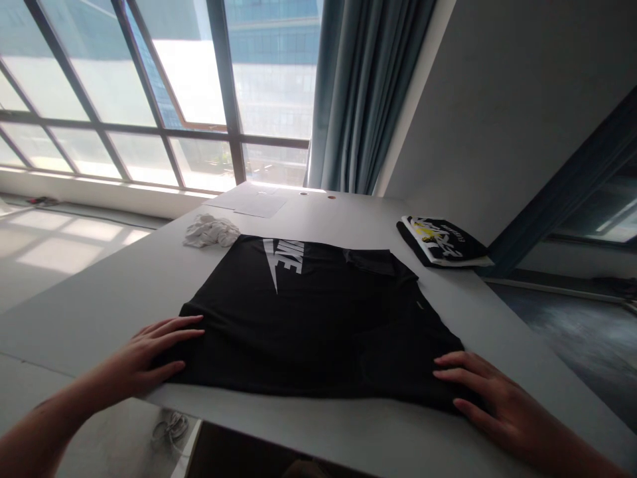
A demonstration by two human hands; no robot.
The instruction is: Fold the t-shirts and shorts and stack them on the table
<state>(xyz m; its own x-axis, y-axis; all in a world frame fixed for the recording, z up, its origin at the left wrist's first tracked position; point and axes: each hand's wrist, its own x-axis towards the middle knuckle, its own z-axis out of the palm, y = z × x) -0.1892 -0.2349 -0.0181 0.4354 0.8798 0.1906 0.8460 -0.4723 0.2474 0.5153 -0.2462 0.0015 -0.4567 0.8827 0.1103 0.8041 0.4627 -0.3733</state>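
A black T-shirt (318, 325) with a white printed logo lies spread on the white table, turned sideways, with one sleeve folded over near its far edge. My left hand (156, 348) rests on the shirt's left end, its fingers stretched out over the cloth. At the near right corner, my right hand (485, 392) touches the shirt with its fingers apart. Neither hand grips the cloth as far as I can see.
Beyond the shirt, a crumpled white cloth (212, 230) lies on the table (318, 431). Folded dark clothes with white and yellow print (442, 240) are stacked at the right. Paper sheets (261, 204) lie at the far end. A cable (172, 428) is on the floor.
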